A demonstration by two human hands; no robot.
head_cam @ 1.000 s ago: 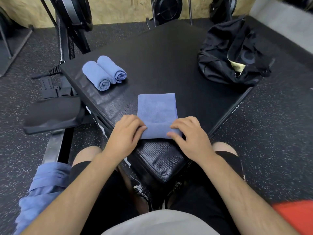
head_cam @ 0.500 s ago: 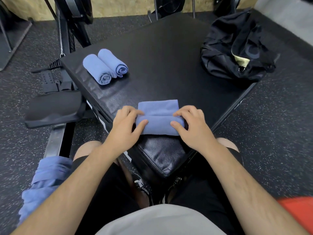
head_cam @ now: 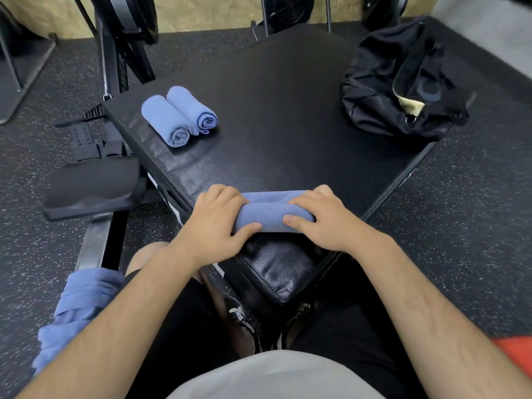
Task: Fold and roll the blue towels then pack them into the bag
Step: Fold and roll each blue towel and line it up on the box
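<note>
A blue towel point(head_cam: 272, 216) lies across the near corner of the black padded platform point(head_cam: 273, 116), rolled almost to its far end. My left hand point(head_cam: 217, 223) grips the roll's left end, fingers over the top and thumb at the front. My right hand point(head_cam: 319, 218) grips the right end the same way. Two rolled blue towels point(head_cam: 178, 115) lie side by side at the platform's left edge. An open black bag point(head_cam: 403, 87) sits on the far right corner, a pale lining showing in its mouth. More blue towels point(head_cam: 77, 312) hang in a heap by my left thigh.
A black padded seat point(head_cam: 92, 188) on a metal rail stands left of the platform, with gym machines point(head_cam: 126, 27) behind it. Speckled rubber floor point(head_cam: 466, 226) surrounds everything. Something red point(head_cam: 515, 355) shows at the lower right edge.
Both hands have rolled the folded towel away from me; the flat part beyond the roll has shrunk to a narrow strip.
</note>
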